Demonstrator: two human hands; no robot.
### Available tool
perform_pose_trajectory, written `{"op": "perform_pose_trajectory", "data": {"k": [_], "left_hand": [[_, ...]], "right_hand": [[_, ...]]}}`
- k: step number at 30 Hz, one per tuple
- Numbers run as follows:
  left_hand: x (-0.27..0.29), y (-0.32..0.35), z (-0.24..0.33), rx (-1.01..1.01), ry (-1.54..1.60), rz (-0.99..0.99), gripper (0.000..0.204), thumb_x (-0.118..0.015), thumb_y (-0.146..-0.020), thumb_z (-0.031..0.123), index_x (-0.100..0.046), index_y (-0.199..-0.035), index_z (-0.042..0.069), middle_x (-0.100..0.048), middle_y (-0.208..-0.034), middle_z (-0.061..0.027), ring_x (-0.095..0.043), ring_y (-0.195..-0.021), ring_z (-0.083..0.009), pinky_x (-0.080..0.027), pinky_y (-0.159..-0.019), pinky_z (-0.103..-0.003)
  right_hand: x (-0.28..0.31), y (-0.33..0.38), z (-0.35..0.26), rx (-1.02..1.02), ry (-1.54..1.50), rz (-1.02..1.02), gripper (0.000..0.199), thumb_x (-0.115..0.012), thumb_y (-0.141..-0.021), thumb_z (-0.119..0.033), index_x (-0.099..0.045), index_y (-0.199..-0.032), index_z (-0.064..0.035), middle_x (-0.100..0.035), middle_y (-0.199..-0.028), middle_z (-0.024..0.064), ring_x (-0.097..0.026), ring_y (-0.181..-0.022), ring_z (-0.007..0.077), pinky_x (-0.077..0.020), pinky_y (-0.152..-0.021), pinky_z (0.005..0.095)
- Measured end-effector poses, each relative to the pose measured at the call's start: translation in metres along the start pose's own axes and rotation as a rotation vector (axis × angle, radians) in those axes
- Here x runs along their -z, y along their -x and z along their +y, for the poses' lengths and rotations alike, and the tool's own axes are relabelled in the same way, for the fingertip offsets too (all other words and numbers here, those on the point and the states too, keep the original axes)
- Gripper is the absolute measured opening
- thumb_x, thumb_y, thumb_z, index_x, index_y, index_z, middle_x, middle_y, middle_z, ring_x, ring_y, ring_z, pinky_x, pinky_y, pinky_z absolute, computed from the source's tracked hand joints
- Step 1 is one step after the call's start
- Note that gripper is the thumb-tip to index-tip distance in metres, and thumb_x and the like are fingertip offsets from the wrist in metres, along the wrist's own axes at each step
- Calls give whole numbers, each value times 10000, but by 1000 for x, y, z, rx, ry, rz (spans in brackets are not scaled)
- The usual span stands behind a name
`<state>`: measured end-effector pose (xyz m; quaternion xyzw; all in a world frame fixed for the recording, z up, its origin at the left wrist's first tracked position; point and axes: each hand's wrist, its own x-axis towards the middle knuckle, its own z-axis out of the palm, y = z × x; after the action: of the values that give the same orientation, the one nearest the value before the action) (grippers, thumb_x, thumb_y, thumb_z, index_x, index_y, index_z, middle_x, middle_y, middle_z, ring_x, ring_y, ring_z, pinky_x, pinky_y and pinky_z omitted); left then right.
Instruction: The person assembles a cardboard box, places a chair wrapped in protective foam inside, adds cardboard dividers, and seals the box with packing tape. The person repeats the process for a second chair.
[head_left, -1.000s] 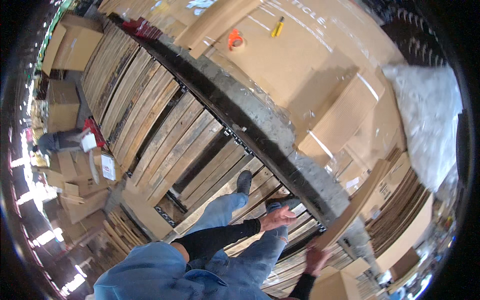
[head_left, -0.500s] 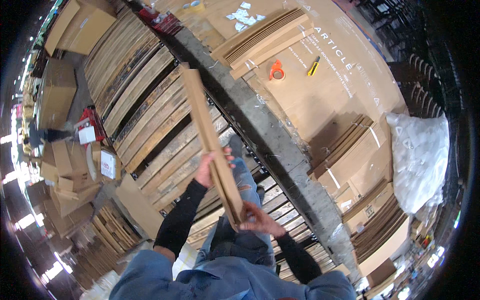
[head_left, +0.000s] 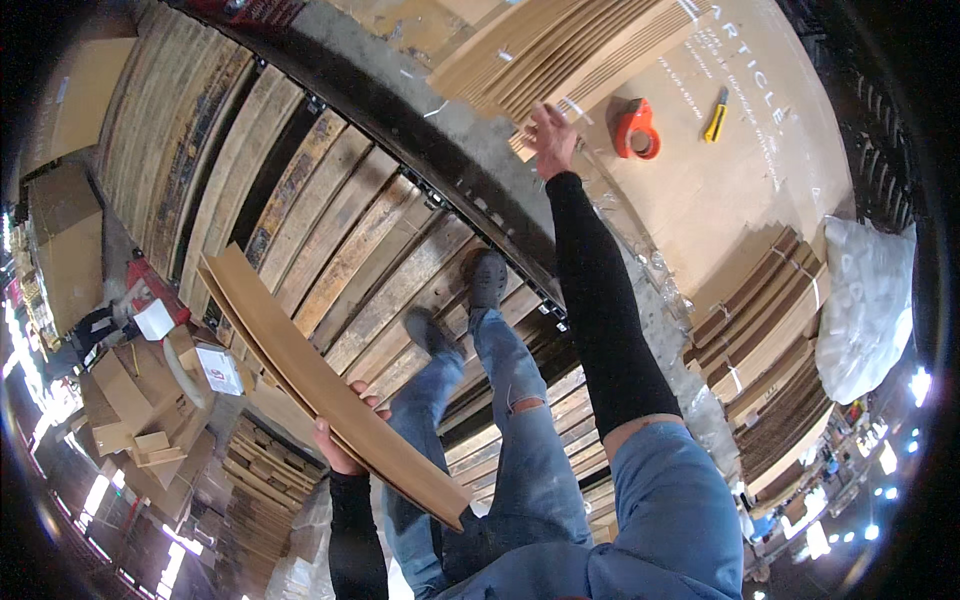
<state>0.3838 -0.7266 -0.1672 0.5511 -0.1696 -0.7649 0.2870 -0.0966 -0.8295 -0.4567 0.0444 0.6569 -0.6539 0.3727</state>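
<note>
My left hand (head_left: 350,435) is closed around a long, folded cardboard strip (head_left: 300,355), which slants from the pallet boards down toward my lap. My right arm stretches out to the far side, and my right hand (head_left: 552,138) is at the near end of a stack of flat cardboard strips (head_left: 580,50) bound with white straps. Its fingers are apart and touch or nearly touch the stack's edge; nothing shows in them. To the right of that hand, an orange tape dispenser (head_left: 636,130) and a yellow utility knife (head_left: 716,115) lie on a large cardboard sheet.
Wooden pallets (head_left: 340,190) lie under my feet. More strapped cardboard bundles (head_left: 765,305) and a white plastic bag (head_left: 868,305) sit at the right. Cardboard boxes (head_left: 140,395) are piled at the left, near a red pallet jack (head_left: 150,290).
My right hand has let go of the cardboard strip and reached out to the strapped stack. My left hand has moved the strip to the left and lower. My view has shifted.
</note>
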Motion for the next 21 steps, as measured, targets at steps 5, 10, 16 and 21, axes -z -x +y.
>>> {"op": "perform_pose_trajectory", "data": {"k": [5, 10, 16, 21], "left_hand": [[46, -23, -9, 130, 132, 44, 730, -516, -934, 561, -443, -1425, 26, -567, -1344, -192, -661, -1072, -338, -609, -834, -568], [21, -39, 18, 185, 145, 54, 774, -538, -924, 579, -440, -1409, -16, -558, -1350, -206, -657, -1082, -340, -604, -854, -554], [1, -53, 84, 137, 29, -37, 815, -677, -857, 584, -478, -1362, -24, -591, -1289, -188, -654, -1083, -295, -599, -879, -478], [24, -21, 158, 16, 40, 75, 802, -732, -833, 541, -487, -1342, -29, -628, -1223, -190, -689, -1013, -305, -618, -820, -452]], "right_hand": [[-13, -13, 4, -37, 77, -77, 355, -681, -972, -246, -622, -1191, 28, -651, -1035, 62, -674, -877, 168, -605, -700, 346], [2, -8, 14, -135, -106, -176, 326, -621, -1009, -239, -618, -1210, 18, -656, -1085, 77, -669, -1003, 209, -605, -856, 404], [120, -17, 2, 245, 535, -15, 228, -601, -938, -166, -652, -1119, -37, -647, -1102, 62, -624, -1014, 202, -545, -822, 391], [103, 98, -156, 311, 608, 164, 524, -602, -905, -48, -518, -1419, 6, -647, -1158, 115, -629, -963, 188, -534, -706, 276]]}}
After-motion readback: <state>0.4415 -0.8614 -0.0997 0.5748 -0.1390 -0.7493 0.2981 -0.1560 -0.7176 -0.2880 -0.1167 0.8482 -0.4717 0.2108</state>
